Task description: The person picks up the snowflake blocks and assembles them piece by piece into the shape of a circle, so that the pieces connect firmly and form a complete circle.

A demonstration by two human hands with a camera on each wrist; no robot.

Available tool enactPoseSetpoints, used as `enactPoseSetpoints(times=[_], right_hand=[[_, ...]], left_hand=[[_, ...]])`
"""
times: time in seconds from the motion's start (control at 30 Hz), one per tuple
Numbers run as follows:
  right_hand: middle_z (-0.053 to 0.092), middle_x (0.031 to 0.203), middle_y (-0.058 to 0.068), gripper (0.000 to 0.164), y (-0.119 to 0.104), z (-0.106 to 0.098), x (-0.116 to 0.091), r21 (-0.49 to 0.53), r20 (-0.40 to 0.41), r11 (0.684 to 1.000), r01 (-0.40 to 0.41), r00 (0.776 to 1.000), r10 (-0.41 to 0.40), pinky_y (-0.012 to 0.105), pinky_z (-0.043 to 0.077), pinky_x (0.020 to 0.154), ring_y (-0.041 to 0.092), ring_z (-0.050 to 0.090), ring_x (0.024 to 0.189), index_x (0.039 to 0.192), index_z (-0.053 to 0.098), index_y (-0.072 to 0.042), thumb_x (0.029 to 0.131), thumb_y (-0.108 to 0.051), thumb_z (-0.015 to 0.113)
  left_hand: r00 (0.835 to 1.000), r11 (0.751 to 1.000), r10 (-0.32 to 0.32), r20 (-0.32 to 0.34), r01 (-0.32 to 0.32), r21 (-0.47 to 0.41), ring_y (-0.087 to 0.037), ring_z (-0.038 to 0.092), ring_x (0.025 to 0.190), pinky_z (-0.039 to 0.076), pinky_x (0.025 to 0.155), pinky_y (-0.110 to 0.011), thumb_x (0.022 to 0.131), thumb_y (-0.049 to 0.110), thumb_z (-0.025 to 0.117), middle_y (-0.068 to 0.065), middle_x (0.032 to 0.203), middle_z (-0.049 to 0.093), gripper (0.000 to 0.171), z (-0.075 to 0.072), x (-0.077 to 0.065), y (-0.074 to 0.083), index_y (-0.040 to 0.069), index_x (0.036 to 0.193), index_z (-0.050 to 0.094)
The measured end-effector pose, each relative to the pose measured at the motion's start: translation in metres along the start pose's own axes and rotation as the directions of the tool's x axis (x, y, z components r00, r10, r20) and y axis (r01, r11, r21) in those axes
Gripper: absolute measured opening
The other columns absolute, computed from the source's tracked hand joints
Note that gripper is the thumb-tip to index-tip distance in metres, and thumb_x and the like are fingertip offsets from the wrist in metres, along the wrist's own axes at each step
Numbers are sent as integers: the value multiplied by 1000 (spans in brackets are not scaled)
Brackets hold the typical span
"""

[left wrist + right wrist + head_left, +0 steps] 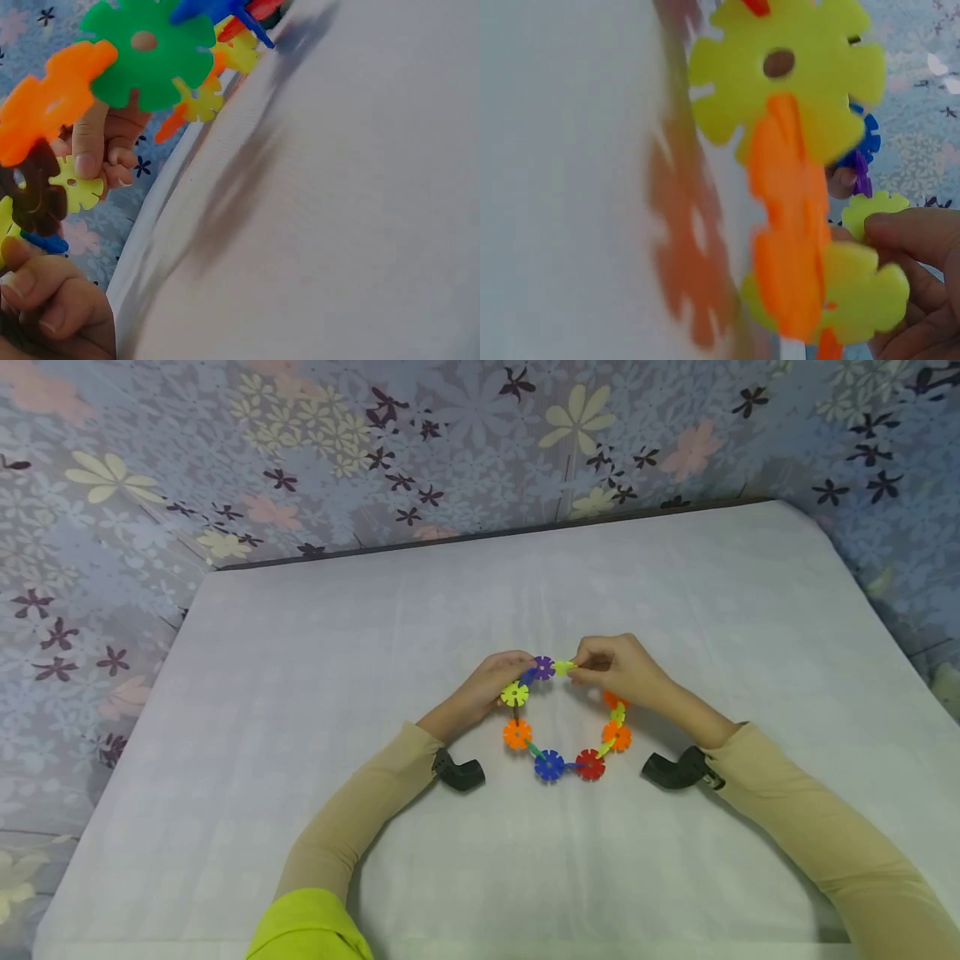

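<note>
A ring-shaped chain of notched plastic flower discs hangs between the two hands, over the white table. My left hand (495, 681) grips its upper left, by a blue disc (528, 677) and a purple disc (543, 667). Between thumb and finger, my right hand (622, 667) pinches a yellow disc (563, 668) beside the purple one. Orange disc (517, 734), blue disc (550, 766) and red disc (590, 765) hang lower. In the left wrist view a green disc (176, 64) is close up. My right hand hides the ring's upper right, so I cannot tell whether it joins there.
A white cloth (300, 635) covers the table. Behind it stands a wall (480, 452) with a flower pattern. Black wrist devices (461, 774) sit at both cuffs, near the ring's sides. The chain casts shadows (240, 187) on the cloth.
</note>
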State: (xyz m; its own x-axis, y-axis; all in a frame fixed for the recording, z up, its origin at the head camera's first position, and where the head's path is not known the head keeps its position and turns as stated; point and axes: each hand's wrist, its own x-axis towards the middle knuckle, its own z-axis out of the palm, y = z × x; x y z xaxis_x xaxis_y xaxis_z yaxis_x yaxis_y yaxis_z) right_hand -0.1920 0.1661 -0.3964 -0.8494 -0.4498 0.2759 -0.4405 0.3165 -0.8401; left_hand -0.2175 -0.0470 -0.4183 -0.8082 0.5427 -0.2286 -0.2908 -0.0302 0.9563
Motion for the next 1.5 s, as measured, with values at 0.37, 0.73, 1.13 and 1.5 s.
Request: enactPoseSetpoints(times=[0.37,0.73,1.13,1.5], right_hand=[[62,70,17,14,-16,10,-3,43,-51,989,142,989,-140,27,49,55,29,61,59,71,57,6,76,18,58],[61,95,6,21,-3,-23,3,-136,267,962,-236,926,266,39,45,79,21,56,89,96,60,-5,80,-16,68],[57,72,10,16,-3,-56,-1,-116,621,876,-468,654,431,28,40,56,22,51,62,82,49,-1,90,-14,53],[50,63,11,20,11,-37,3,159,419,894,-419,848,323,28,39,49,19,44,51,90,54,4,92,-16,51]], left_hand=[[997,997,75,34,-75,9,-4,42,52,36,47,-15,92,2,44,-3,71,52,17,1,-1,-1,-10,91,56],[998,999,51,33,-50,-20,-5,41,47,36,44,-16,92,4,46,0,61,48,15,1,0,-1,-2,85,58],[999,1000,20,31,-20,-12,-5,40,45,35,43,-16,91,6,48,1,58,47,14,-1,0,0,3,82,58],[998,998,57,29,-57,-15,-5,40,49,36,46,-17,92,8,47,0,66,47,14,-1,-1,-1,1,88,58]])
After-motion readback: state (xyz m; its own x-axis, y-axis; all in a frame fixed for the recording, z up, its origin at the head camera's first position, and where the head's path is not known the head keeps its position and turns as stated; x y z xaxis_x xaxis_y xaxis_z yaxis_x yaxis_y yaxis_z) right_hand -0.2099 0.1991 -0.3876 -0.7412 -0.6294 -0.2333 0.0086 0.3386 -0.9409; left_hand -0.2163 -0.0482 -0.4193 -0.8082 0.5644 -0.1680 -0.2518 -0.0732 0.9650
